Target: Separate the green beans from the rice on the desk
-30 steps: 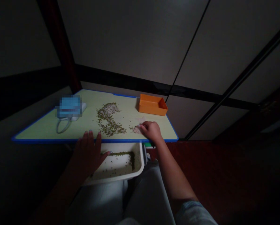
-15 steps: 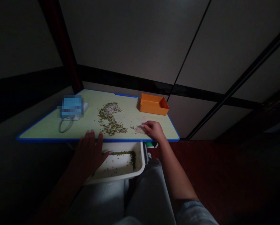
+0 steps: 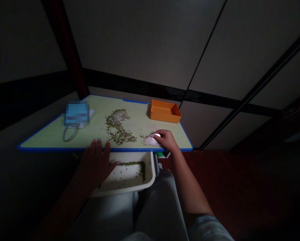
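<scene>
My right hand (image 3: 165, 139) is closed at the right part of the table, thumb and fingers pinched on a small bright white thing (image 3: 157, 135) whose kind I cannot make out. Beneath it is a pale pinkish patch (image 3: 151, 141) on the tabletop, with a few green grains (image 3: 141, 136) beside it. At the table's front edge rests my left hand (image 3: 96, 164), fingers stretched out and thumb over a white tub (image 3: 150, 182). Dark green grains (image 3: 131, 163) line the tub's far and right sides. A pile of green and whitish grains (image 3: 118, 127) lies mid-table.
The pale table (image 3: 51, 137) has a blue rim. An orange open box (image 3: 165, 115) stands at its back right corner. On the left sits a blurred-out device (image 3: 76, 113) with a looped cable (image 3: 69, 135). Cabinet panels (image 3: 144, 43) rise behind.
The white thing at my right fingertips and the patch beneath it look much brighter now. The view has shifted slightly. My left hand stays at the table edge.
</scene>
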`<move>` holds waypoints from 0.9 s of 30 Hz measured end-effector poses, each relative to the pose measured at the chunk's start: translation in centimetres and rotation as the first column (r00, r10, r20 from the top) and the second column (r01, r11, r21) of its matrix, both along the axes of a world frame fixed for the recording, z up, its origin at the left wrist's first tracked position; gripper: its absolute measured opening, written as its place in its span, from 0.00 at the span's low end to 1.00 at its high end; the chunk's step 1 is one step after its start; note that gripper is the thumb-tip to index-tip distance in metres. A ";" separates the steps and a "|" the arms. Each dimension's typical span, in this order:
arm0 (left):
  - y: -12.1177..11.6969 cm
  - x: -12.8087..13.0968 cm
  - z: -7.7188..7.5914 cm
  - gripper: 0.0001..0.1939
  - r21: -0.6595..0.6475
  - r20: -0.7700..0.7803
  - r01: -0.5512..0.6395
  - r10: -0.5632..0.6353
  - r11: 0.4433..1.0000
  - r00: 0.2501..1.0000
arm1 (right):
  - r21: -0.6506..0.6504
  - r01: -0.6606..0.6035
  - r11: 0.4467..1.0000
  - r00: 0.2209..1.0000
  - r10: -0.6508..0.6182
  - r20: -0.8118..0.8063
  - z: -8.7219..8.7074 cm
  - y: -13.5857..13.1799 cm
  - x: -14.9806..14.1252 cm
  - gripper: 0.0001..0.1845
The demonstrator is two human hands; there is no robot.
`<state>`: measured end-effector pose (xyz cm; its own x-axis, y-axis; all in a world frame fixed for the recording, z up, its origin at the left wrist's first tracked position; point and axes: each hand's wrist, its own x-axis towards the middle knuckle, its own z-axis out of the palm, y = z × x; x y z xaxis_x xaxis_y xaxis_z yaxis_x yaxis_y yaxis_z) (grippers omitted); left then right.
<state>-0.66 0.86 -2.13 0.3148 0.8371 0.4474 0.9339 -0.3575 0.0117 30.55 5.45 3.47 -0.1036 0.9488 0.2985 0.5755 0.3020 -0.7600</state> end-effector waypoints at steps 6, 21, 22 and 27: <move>-0.1 -0.1 0.0 0.39 0.015 -0.006 0.002 -0.002 1.000 1.000 | -0.034 0.022 0.999 0.999 -0.023 -0.039 -0.2 0.0 0.0 0.14; 0.0 -0.1 -0.2 0.40 0.018 0.014 0.010 -0.011 1.000 1.000 | -0.016 -0.049 0.999 0.997 0.048 -0.063 -0.3 0.0 0.2 0.15; 0.0 -0.1 -0.2 0.39 0.019 0.005 0.010 -0.010 1.000 1.000 | -0.013 -0.047 0.999 0.998 0.047 -0.052 -0.2 0.0 0.2 0.14; 0.2 -0.1 -0.3 0.40 0.021 0.005 0.004 -0.004 1.000 1.000 | 0.003 -0.043 0.999 0.995 0.043 0.095 0.0 -0.2 -0.1 0.12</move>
<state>-0.77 1.02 -2.41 0.3163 0.8259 0.4667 0.9322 -0.3618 0.0086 30.41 5.25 3.50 -0.1723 0.9412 0.2905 0.6314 0.3319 -0.7008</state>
